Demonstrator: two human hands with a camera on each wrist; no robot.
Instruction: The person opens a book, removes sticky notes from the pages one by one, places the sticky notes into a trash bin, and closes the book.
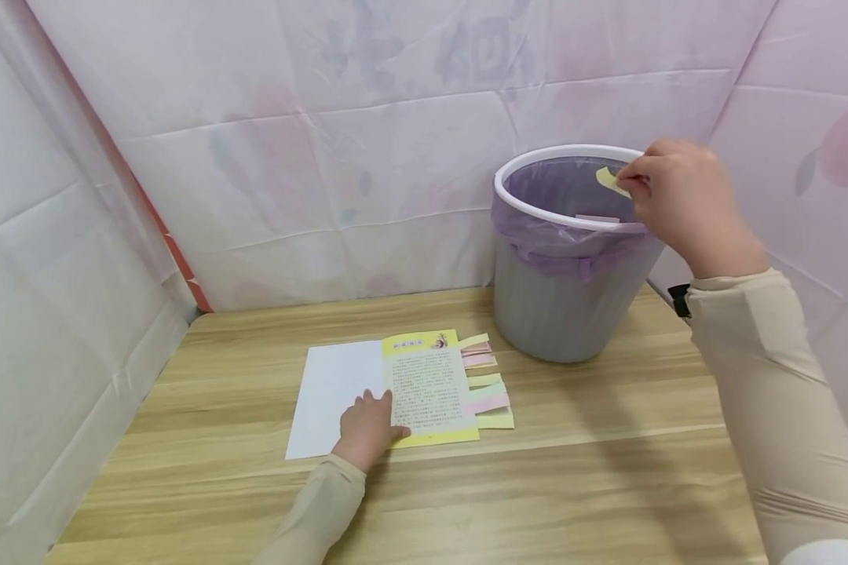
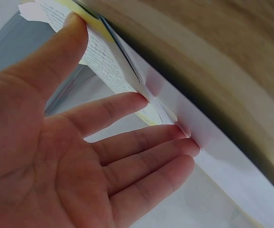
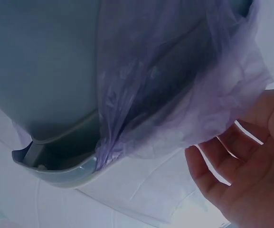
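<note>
Yellow strip point(image 1: 606, 180) seems light, limp, best end-held: my right grip point(image 1: 687, 200) pinches it. My left grip point(image 1: 365, 428) rests spread on the book point(image 1: 431, 388).

Curtained nook; printed fabric point(image 1: 410, 173) backs the table point(image 1: 537, 486).

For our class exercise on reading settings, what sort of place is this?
Probably a makeshift indoor workspace: creased fabric hangings screen three sides of a wood-grain table holding an open booklet and a bag-lined wastebasket.
</note>
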